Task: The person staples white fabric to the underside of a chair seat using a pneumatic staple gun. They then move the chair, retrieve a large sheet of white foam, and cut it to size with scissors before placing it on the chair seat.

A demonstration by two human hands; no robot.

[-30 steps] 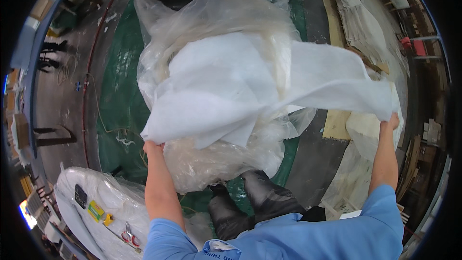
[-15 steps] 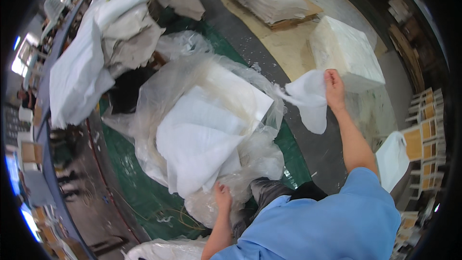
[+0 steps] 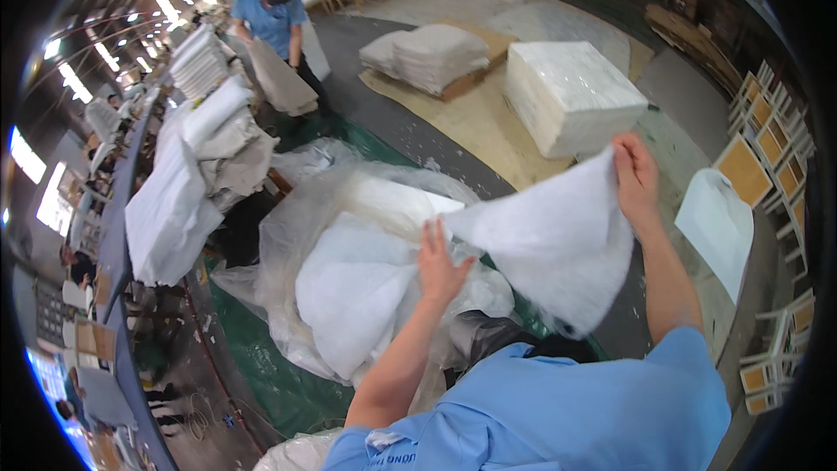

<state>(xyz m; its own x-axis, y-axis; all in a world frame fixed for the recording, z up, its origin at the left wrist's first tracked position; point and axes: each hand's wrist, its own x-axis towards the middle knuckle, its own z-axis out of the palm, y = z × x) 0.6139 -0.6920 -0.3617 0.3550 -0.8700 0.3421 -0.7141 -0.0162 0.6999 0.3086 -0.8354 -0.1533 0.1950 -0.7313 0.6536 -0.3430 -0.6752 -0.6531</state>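
I hold a white fabric sheet (image 3: 549, 240) stretched between both hands. My right hand (image 3: 636, 176) grips its upper right corner, raised. My left hand (image 3: 440, 263) pinches its left edge lower down, just above a heap of white fabric pieces (image 3: 357, 296) lying in a crumpled clear plastic bag (image 3: 301, 209). The sheet hangs down in front of my blue shirt. The bag rests on a green tarp (image 3: 261, 366).
A wrapped white block (image 3: 571, 92) and a stack of white sheets (image 3: 427, 57) sit on boards beyond. Piled white fabric (image 3: 187, 183) lies along a bench at the left. A person in a blue shirt (image 3: 275, 22) works at the back. Chairs (image 3: 772, 139) stand at the right.
The view swung up and to the right. My left hand rose from the bag's lower edge to the sheet; the sheet now spreads wide between both hands.
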